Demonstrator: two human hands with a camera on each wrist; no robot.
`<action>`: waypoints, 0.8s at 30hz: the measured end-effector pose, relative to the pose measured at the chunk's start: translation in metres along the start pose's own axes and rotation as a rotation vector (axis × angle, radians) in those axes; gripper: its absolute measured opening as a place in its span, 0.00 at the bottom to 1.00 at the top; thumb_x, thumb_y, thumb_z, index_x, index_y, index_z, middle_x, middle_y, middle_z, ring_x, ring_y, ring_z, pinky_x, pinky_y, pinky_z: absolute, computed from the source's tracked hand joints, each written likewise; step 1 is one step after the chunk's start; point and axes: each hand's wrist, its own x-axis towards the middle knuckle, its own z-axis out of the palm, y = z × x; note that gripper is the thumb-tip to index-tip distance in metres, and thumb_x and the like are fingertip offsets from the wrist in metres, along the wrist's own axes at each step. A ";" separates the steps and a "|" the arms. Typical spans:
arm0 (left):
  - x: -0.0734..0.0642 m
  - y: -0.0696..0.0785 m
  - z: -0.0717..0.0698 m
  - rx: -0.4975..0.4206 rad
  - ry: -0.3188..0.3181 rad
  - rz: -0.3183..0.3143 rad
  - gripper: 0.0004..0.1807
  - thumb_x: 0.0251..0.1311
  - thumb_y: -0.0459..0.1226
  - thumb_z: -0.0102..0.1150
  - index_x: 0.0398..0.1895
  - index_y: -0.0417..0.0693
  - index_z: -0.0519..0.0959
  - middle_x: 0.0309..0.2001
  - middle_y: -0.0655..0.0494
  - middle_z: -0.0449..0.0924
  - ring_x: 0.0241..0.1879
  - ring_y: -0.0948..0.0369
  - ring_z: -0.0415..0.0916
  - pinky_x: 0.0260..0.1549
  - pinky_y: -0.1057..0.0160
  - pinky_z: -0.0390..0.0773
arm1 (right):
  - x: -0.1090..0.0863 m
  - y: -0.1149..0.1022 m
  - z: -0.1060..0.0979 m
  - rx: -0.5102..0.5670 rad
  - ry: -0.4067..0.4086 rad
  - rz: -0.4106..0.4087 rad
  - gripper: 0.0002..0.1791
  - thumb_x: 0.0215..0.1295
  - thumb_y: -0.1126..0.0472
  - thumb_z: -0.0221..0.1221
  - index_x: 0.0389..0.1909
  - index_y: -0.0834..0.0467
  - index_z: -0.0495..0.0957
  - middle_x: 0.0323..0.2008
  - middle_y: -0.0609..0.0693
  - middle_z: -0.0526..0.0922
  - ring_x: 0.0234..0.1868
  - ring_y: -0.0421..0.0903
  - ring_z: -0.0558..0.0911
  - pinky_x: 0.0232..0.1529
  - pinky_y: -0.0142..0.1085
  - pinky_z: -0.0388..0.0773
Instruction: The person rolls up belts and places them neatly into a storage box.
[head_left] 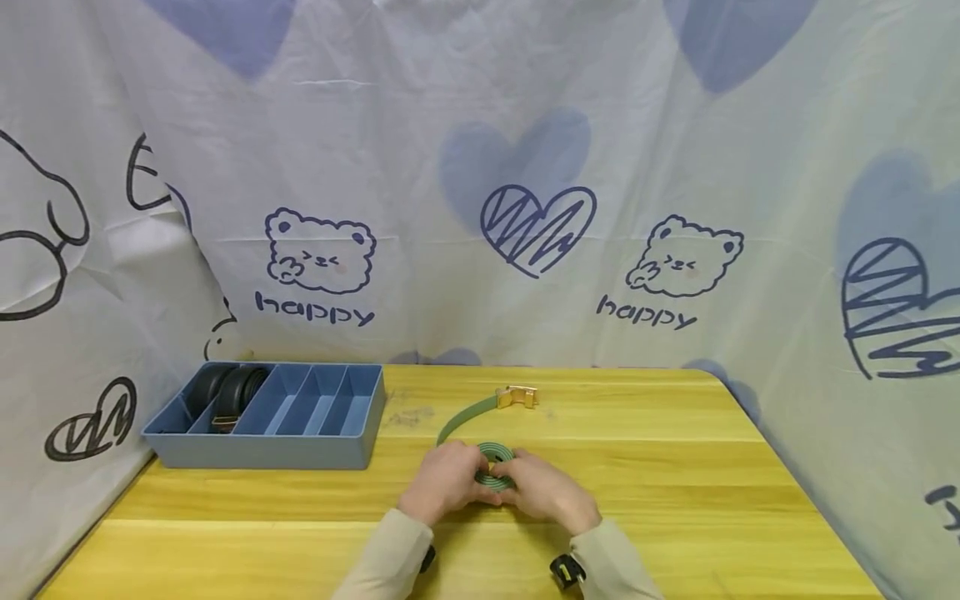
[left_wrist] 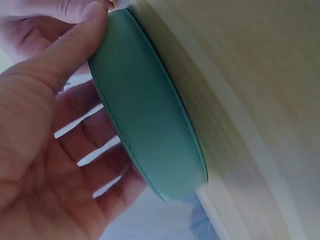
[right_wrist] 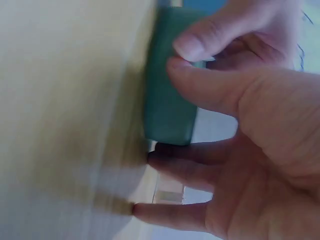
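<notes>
A green belt [head_left: 467, 414] lies on the wooden table, its near part wound into a round coil standing on edge. From the coil a loose length curves left and away to a gold buckle [head_left: 517, 397]. My left hand [head_left: 450, 477] holds the coil's left side, with the thumb on the near face of the strap [left_wrist: 150, 105] and the fingers behind. On the other side my right hand [head_left: 551, 492] grips the coil, its thumb pressed to the strap [right_wrist: 167, 115] close to the left thumb. Some fingertips are hidden behind the coil in the head view.
A blue-grey compartment box [head_left: 262, 452] stands at the table's left. Rolled black belts [head_left: 238, 392] sit in its left compartments. A white printed cloth [head_left: 442, 275] hangs behind the wooden table [head_left: 660, 467] and along its sides.
</notes>
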 end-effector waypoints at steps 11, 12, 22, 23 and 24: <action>0.007 -0.016 -0.002 -0.041 -0.034 0.085 0.19 0.46 0.52 0.74 0.40 0.54 0.88 0.37 0.64 0.87 0.33 0.68 0.78 0.33 0.67 0.77 | 0.001 0.013 -0.008 -0.124 -0.011 -0.015 0.19 0.66 0.59 0.62 0.57 0.54 0.80 0.53 0.52 0.82 0.51 0.48 0.81 0.50 0.42 0.79; 0.008 -0.016 -0.001 -0.030 -0.030 0.082 0.19 0.45 0.53 0.74 0.39 0.55 0.88 0.35 0.66 0.87 0.30 0.70 0.77 0.31 0.67 0.76 | 0.001 0.014 -0.007 -0.103 -0.017 -0.009 0.19 0.67 0.58 0.62 0.58 0.55 0.79 0.54 0.53 0.82 0.52 0.50 0.81 0.52 0.43 0.79; 0.013 -0.015 0.003 -0.084 -0.099 0.073 0.19 0.52 0.51 0.71 0.46 0.55 0.87 0.39 0.64 0.86 0.32 0.69 0.77 0.33 0.68 0.77 | 0.004 0.022 -0.011 -0.044 -0.032 -0.070 0.19 0.68 0.61 0.60 0.58 0.59 0.79 0.53 0.54 0.83 0.51 0.49 0.80 0.51 0.41 0.78; 0.013 -0.016 0.001 -0.094 -0.107 0.089 0.21 0.53 0.49 0.70 0.49 0.53 0.86 0.42 0.62 0.87 0.36 0.68 0.79 0.37 0.67 0.78 | 0.004 0.024 -0.013 -0.047 -0.035 -0.084 0.19 0.67 0.62 0.60 0.58 0.59 0.79 0.52 0.54 0.83 0.48 0.47 0.80 0.49 0.39 0.78; 0.014 -0.017 0.000 -0.098 -0.114 0.103 0.22 0.54 0.48 0.70 0.52 0.51 0.85 0.44 0.60 0.86 0.39 0.66 0.80 0.41 0.66 0.79 | 0.005 0.026 -0.014 -0.044 -0.040 -0.084 0.19 0.67 0.62 0.60 0.58 0.59 0.79 0.53 0.54 0.83 0.49 0.48 0.80 0.50 0.40 0.78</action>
